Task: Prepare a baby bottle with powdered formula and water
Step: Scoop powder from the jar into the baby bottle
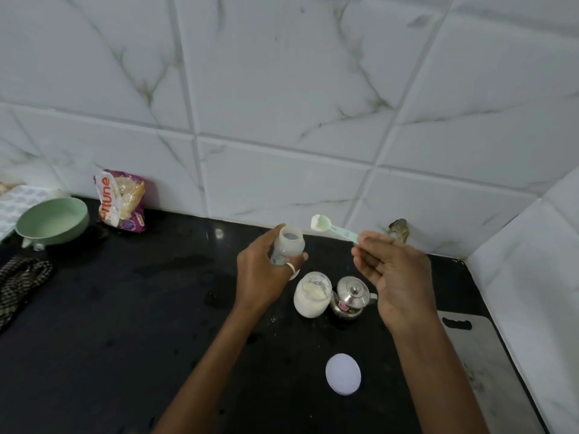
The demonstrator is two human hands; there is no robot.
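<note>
My left hand [261, 277] grips an open, translucent baby bottle [289, 244] and holds it upright above the black counter. My right hand [391, 274] pinches the handle of a pale green measuring spoon [332, 228]. The spoon's bowl holds white powder and hovers just right of the bottle's mouth, a little above it. Below my hands stands an open jar of white formula powder [311, 294]. Beside the jar sits a small lidded steel pot [352, 296].
A round white lid [343, 374] lies near the counter's front. A pale green bowl [51, 220] and a purple snack bag [120, 200] sit at the back left, with dark patterned cloth [18, 283] at the left edge. A grey cutting board [482, 355] lies at right by the tiled wall.
</note>
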